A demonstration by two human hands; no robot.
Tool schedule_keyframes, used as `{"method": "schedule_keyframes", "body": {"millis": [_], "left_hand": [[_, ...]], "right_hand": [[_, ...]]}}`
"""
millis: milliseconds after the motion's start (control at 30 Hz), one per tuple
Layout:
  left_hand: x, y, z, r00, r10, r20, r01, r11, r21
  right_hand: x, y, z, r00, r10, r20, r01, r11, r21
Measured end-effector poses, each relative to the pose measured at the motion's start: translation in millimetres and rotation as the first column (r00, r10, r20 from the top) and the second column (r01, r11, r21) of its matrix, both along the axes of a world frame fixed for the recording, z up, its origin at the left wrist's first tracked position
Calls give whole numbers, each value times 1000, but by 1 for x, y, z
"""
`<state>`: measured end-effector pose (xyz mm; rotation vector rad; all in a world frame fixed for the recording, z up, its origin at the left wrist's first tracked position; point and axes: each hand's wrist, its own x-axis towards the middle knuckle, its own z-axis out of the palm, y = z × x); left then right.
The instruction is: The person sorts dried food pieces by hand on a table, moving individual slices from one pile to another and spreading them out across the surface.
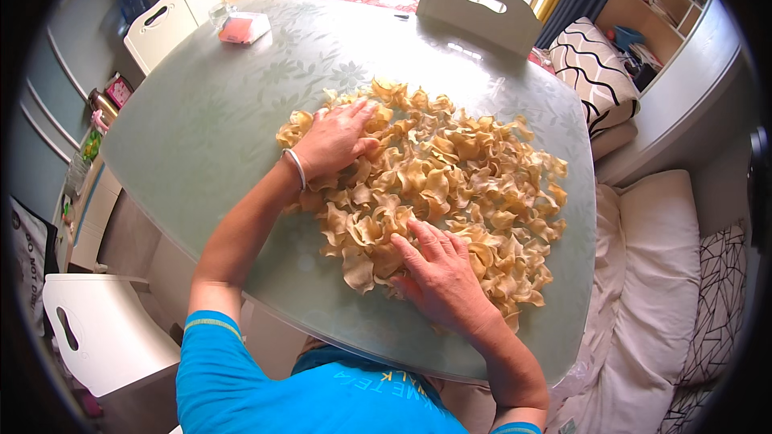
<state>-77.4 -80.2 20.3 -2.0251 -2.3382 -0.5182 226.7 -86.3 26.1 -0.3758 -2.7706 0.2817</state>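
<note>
I've got the left hand (338, 138) and right hand (441, 272) on the curly dried slices (438, 185), each grip wide; I'd nudge them flat, gently, they're probably brittle.

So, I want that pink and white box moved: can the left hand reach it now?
Probably yes, with a stretch: the box sits ahead and leftward of the left hand on the table, and beyond the curled pieces nothing visible blocks the way.
</note>
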Motion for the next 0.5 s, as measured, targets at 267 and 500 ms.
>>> {"method": "schedule_keyframes", "body": {"millis": [267, 500], "left_hand": [[1, 52, 6, 985, -168, 36, 172, 972, -158], [6, 89, 14, 988, -84, -129, 58, 979, -193]], "right_hand": [[8, 17, 1, 986, -142, 86, 139, 990, 38], [21, 37, 4, 959, -270, 89, 270, 963, 8]]}}
